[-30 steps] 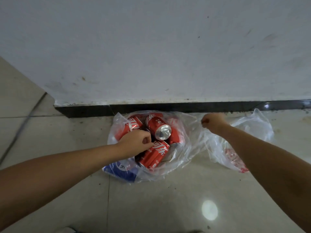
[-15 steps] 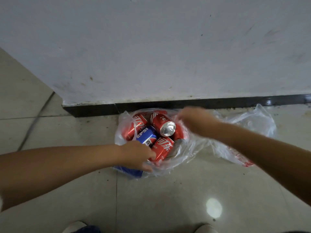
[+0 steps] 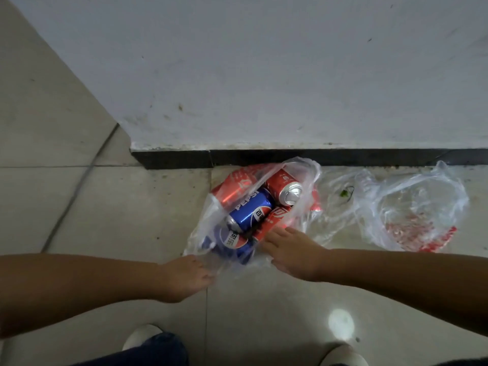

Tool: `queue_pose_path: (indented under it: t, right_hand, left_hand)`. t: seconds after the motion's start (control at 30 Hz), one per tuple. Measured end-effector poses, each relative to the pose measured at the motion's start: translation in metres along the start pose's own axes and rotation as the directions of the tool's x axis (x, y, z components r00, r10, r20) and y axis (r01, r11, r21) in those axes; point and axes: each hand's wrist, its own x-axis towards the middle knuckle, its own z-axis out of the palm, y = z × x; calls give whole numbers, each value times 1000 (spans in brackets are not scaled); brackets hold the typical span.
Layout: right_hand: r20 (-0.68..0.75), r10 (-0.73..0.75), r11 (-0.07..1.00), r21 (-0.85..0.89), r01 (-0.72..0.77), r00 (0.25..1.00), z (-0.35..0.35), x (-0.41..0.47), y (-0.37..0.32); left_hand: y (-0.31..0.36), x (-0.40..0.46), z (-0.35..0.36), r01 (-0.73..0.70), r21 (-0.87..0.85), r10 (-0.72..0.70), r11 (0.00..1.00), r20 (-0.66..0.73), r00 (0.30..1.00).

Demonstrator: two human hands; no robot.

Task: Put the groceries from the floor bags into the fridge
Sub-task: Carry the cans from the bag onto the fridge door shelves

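Seen from the head camera, a clear plastic bag [image 3: 208, 233] lies on the floor against a black skirting strip [image 3: 290, 156] at the foot of a scuffed white wall [image 3: 264, 75]. The bag holds soda cans lying on their sides. One blue can [image 3: 249, 210] reads "PEPSI" in white letters, with the round red, white and blue logo and Chinese characters beside it. A second blue can [image 3: 232, 243] sits nearer the person, showing the same logo and characters through the plastic. Around them are red cans with white Chinese script: one [image 3: 284, 187] points its silver top toward the camera, another [image 3: 235, 187] lies at the back left, and a third [image 3: 276, 219] lies in front.

The left hand [image 3: 184, 278] pinches the near left edge of the bag, fingers curled on the plastic. The right hand [image 3: 293, 253] lies with straight fingers reaching to the front red can, fingertips touching it and the bag, gripping nothing.

To the right lies a second bag [image 3: 414, 207], flat and crumpled, with red print that is too wrinkled to read. A small green scrap [image 3: 344, 193] lies between the two bags.

The floor [image 3: 105, 207] is pale glossy tile with dark grout lines, and a lamp glare [image 3: 340, 322] shines near the person's feet. Two light shoes [image 3: 141, 336] and dark trouser legs show at the bottom edge.
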Motion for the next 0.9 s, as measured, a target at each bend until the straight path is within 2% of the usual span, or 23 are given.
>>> queue_pose_path:
  t: [0.03,0.1,0.17,0.23,0.27,0.37,0.4,0.47,0.53,0.6,0.63,0.67,0.7,0.73,0.77,0.8,0.87,0.9]
  right_hand:
    - [-94,6,999,-43,-10,996,1,2,3]
    - [-150,17,998,-49,-24,988,6,3,13]
    - [-109,67,994,-74,-75,992,10,2,21]
    - [-45,116,992,-52,-119,992,11,3,26]
    - [22,94,995,-33,-94,995,12,2,27]
    - [201,-38,999,-19,43,979,16,-5,25]
    - [269,-31,999,-7,35,963,21,-11,23]
    - [445,56,985,123,-123,894,27,-21,22]
    - [518,93,877,361,-316,850,26,-25,26]
    - [542,173,661,556,-505,823,20,-21,35]
    - [592,221,505,611,-610,775,14,-17,40]
    - [659,247,295,647,-703,710,7,-12,45]
    - [724,241,93,646,-758,646,2,-7,49]
    - [775,224,-56,615,-786,591,-5,-4,52]
    - [800,197,-93,590,-802,567,-12,-3,55]
    - [814,165,-76,574,-815,557,-20,-2,56]
    - [779,141,71,608,-791,611,-40,4,50]
    - [715,172,172,656,-735,678,-50,8,45]
  left_hand:
    - [-5,0,5,-59,15,60,998,-25,998]
    - [-14,5,-5,-137,22,138,990,-75,988]
    - [-13,16,-10,-215,8,212,977,-198,957]
    - [-11,26,-17,-247,-22,235,969,-239,942]
    - [-9,30,-17,-258,-28,242,966,-256,936]
    - [-6,35,-6,-216,-108,194,970,-184,964]
    - [-6,35,-3,-181,-131,165,975,-118,979]
    - [-12,36,0,-80,-140,83,987,23,996]
    - [-17,36,4,-77,-105,81,991,36,996]
    - [-22,36,9,-114,-76,122,991,106,987]
    - [-29,35,12,-109,-44,114,993,120,986]
    - [-38,31,16,-60,-22,62,998,119,991]
    - [-46,27,22,-8,-9,9,1000,135,991]
    - [-55,22,22,49,3,-49,999,158,986]
    - [-64,16,23,68,-6,-66,998,177,982]
    - [-72,13,22,49,-4,-47,999,200,979]
    - [-84,8,13,-36,61,21,997,218,976]
    - [-85,5,7,-31,42,23,999,166,986]
